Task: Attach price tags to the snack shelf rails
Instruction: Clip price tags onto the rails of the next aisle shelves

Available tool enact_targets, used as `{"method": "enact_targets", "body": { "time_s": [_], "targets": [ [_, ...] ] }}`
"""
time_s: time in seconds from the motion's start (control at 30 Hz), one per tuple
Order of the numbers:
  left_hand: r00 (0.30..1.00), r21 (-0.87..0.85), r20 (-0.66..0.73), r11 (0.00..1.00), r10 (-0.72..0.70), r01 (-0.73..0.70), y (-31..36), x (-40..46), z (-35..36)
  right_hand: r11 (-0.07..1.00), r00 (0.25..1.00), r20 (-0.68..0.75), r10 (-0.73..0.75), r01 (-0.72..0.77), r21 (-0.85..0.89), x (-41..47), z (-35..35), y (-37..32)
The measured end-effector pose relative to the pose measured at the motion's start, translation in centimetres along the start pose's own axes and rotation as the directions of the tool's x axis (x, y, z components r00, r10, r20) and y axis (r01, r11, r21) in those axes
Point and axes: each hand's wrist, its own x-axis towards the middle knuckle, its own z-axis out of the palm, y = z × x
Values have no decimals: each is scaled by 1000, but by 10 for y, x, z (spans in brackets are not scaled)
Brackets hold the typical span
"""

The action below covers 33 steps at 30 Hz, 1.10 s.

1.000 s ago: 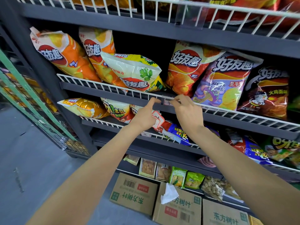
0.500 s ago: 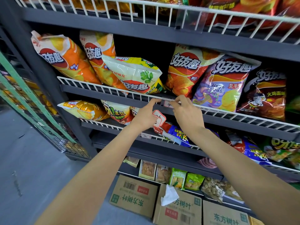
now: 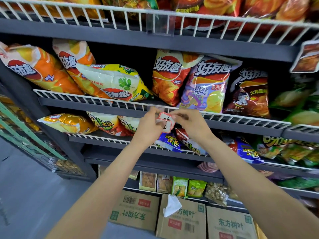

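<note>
Several small white price tags (image 3: 165, 121) with red borders sit fanned between my hands, just below the white wire rail (image 3: 96, 99) of the middle chip shelf. My left hand (image 3: 149, 125) grips the stack from the left. My right hand (image 3: 190, 121) pinches the top tag's right edge with thumb and fingertips. A clear plastic tag holder (image 3: 156, 105) clips to the rail right above my hands. Another clear holder (image 3: 159, 24) hangs on the top shelf rail.
Chip bags (image 3: 110, 81) fill the shelves behind the rails. Cardboard boxes (image 3: 181, 219) stand on the floor below, one with a white tissue on it. A green mesh cage (image 3: 25, 135) stands at the left. A picture tag (image 3: 305, 56) hangs at the upper right.
Both hands dropped from the wire rail to just beneath it and came together on the tag stack. The camera moved closer and tilted upward.
</note>
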Motion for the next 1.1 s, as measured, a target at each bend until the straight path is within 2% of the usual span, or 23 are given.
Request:
{"method": "enact_targets", "body": {
  "time_s": [0.23,0.33,0.47,0.6,0.87,1.0,1.1],
  "targets": [
    [995,28,87,999,41,-44,66,-3,89,996,995,-73,70,-66,53,-26,-99,50],
    [994,31,103,999,26,-29,94,-3,132,986,990,-93,102,-88,140,-37,-145,71],
    [996,6,85,1000,24,-25,119,-5,184,975,990,-76,122,-105,194,-51,-197,105],
    [999,-2,51,1000,20,-20,142,-8,225,971,985,-119,123,-95,218,-64,-232,127],
    [991,28,51,992,124,-125,188,-5,267,977,973,-179,144,-111,180,-88,-285,156],
    [985,24,102,989,142,-145,202,-12,286,983,965,-220,145,-115,144,-106,-307,165],
    [986,11,89,990,142,-143,213,-20,302,984,954,-259,153,-124,126,-119,-324,172]
  ]
}}
